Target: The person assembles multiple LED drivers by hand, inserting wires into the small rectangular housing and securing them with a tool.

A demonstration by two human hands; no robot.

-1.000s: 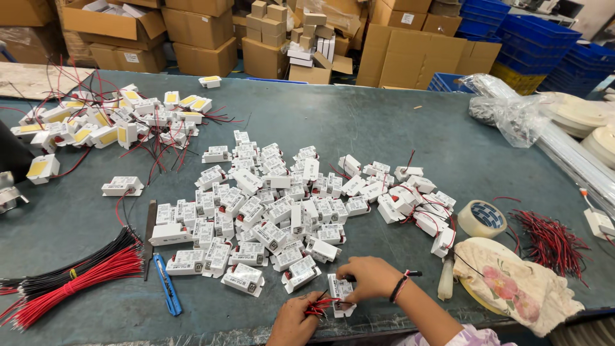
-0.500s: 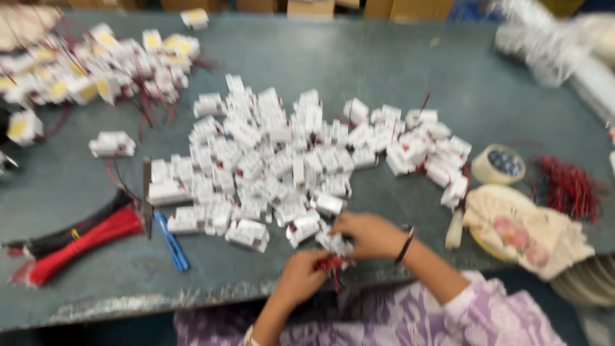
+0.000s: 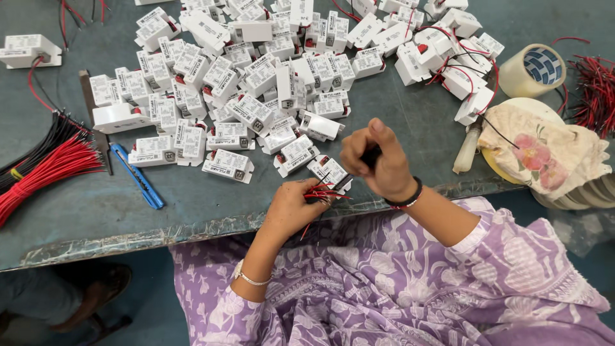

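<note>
Head view: left hand (image 3: 291,206) pinches thin, floppy red wires (image 3: 323,193); right hand (image 3: 378,161) clenches a dark tool just above, best gripped near their ends.

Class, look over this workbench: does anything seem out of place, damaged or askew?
The table's front edge is worn, its paint flaking off. The white modules lie in a loose, tilted heap, not stacked. Nothing looks spilled or broken.
</note>
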